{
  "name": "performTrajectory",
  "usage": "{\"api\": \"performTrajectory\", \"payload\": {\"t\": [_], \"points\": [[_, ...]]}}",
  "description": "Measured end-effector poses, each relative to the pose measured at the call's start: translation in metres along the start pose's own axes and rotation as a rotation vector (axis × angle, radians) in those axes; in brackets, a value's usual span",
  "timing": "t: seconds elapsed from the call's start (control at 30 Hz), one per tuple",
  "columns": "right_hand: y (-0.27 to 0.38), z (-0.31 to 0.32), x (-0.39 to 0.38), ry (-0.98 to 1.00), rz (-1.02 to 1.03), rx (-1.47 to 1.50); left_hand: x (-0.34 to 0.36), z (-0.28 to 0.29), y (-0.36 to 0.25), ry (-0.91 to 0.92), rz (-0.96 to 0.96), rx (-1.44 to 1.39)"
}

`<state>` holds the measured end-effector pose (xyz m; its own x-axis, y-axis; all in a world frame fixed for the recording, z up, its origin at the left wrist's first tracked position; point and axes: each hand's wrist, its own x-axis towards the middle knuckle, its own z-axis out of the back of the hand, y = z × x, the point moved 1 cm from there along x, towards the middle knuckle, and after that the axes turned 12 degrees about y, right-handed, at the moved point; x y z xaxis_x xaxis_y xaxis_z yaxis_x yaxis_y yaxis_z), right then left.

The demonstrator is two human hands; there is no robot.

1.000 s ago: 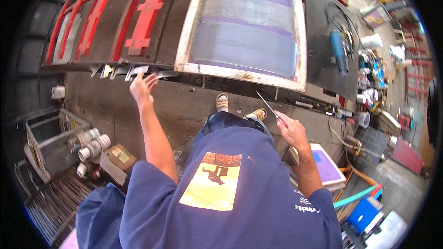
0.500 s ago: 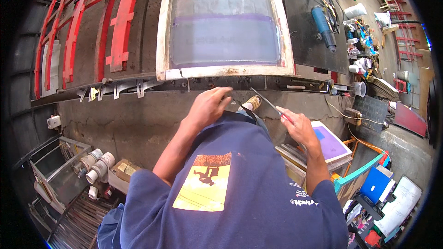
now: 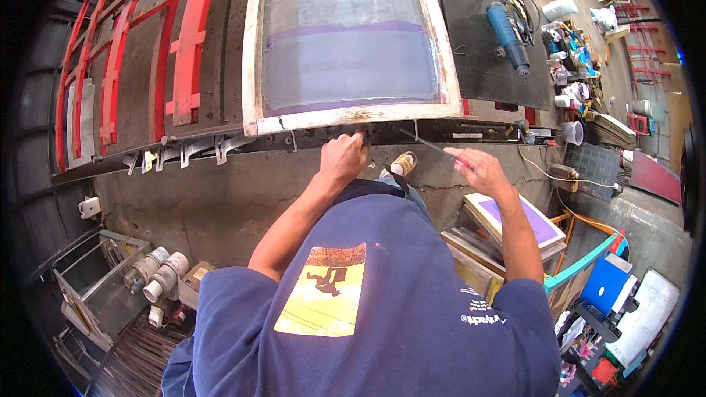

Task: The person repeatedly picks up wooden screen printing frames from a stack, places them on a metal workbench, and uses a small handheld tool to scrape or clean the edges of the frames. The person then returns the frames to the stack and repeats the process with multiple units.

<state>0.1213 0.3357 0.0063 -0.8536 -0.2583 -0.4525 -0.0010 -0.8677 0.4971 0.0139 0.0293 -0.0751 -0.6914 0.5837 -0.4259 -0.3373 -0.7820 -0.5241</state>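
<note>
My right hand (image 3: 476,169) is closed round the red handle of a screwdriver (image 3: 434,145). The long dark shaft points left and away from me, and its tip lies over the narrow ledge (image 3: 382,137) along the table's front edge. My left hand (image 3: 344,156) is at that same ledge with fingers bent together; whether anything small is pinched there cannot be made out. Just beyond both hands lies a screen-printing frame (image 3: 353,114), with white-painted, worn wood around purple and grey mesh. Its near rail overhangs the ledge.
Red slatted racks (image 3: 187,51) lie on the table's left. A blue heat gun (image 3: 507,37) with a coiled cord rests at right. Metal brackets (image 3: 193,148) hang from the front edge. Stacked frames (image 3: 526,224) stand beside my right arm; tubs (image 3: 166,276) sit at lower left.
My left hand has moved forward to the ledge, its fingers drawn closer together. My right hand has shifted slightly forward and right with the screwdriver. The whole view has shifted a little.
</note>
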Motion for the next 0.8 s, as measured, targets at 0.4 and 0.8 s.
{"api": "performTrajectory", "payload": {"t": [0.4,0.8], "points": [[-0.086,-0.005,0.063,-0.506,-0.225,0.264,-0.044,0.117,0.139,-1.041,0.283,-0.55],[-0.07,0.0,0.146,-0.575,-0.304,0.65,0.018,0.133,0.18,-0.572,0.368,-0.893]]}}
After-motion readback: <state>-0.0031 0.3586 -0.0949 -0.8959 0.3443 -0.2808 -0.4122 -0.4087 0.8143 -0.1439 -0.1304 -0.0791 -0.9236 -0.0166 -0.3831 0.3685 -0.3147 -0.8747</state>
